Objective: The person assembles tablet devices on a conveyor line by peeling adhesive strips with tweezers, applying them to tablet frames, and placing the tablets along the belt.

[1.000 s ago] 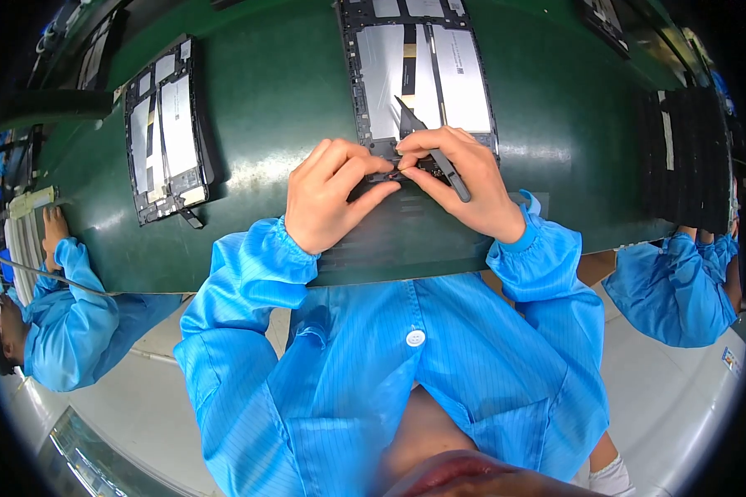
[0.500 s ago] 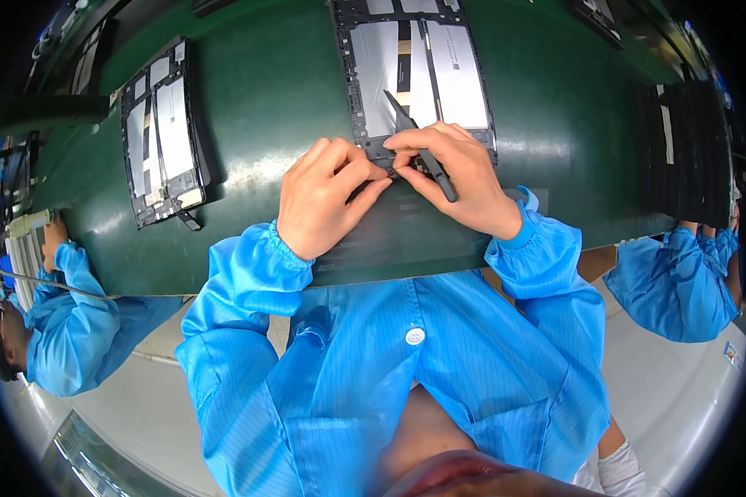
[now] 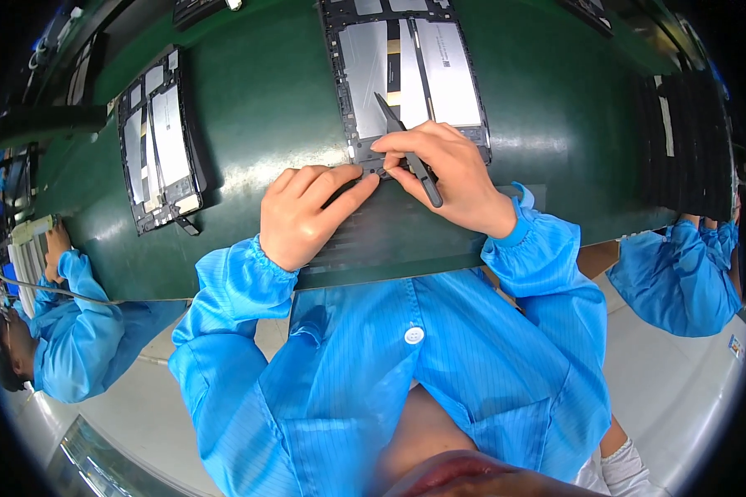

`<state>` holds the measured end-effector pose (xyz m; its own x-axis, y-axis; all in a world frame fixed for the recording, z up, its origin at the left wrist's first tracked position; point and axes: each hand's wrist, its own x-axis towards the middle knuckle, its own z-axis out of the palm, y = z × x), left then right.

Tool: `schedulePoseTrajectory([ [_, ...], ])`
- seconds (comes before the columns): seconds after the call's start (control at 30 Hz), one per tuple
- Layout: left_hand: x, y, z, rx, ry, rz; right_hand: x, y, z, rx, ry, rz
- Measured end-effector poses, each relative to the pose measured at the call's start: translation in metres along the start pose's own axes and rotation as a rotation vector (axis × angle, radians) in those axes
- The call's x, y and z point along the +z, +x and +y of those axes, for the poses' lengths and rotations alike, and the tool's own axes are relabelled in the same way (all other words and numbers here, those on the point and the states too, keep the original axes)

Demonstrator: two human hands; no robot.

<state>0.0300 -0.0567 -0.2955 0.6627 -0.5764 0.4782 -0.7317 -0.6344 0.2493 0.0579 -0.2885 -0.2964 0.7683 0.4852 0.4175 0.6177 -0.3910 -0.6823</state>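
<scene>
A flat, black-framed tablet body with silver metal panels [image 3: 449, 70] is lying on the dark green tabletop [image 3: 257, 124], its near end under both hands. The person's left hand [image 3: 307, 211] is resting its thumb and forefinger, tips close together, at the near left corner; whether they are pinching a small part cannot be told. The right hand [image 3: 456, 178] is holding slim, pointed black tweezers [image 3: 425, 182] slantwise in its grip, points facing away, while its thumb and forefinger are nearly meeting at the same edge. Work there seems to be under way rather than finished: no cover is hiding the panels, strips and near-end parts, but what is already fastened cannot be made out. A similar open black-and-silver tablet body [image 3: 170, 124] is lying farther left, untouched.
</scene>
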Motion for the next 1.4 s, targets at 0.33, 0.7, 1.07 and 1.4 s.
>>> schedulePoseTrajectory([
  [0.33, 0.010, -0.008, -0.011, -0.015, -0.101, 0.054, 0.002, 0.001, 0.000, 0.037, -0.004, 0.013],
  [0.7, 0.012, -0.004, -0.003, -0.138, -0.264, 0.003, 0.003, -0.001, 0.000, 0.031, 0.000, 0.030],
  [1.07, 0.011, -0.003, -0.008, -0.046, -0.123, 0.045, -0.001, 0.002, 0.002, 0.018, 0.032, -0.008],
  [1.4, 0.005, -0.001, -0.002, 0.029, 0.087, -0.009, 0.002, 0.000, 0.001, -0.002, -0.002, 0.010],
])
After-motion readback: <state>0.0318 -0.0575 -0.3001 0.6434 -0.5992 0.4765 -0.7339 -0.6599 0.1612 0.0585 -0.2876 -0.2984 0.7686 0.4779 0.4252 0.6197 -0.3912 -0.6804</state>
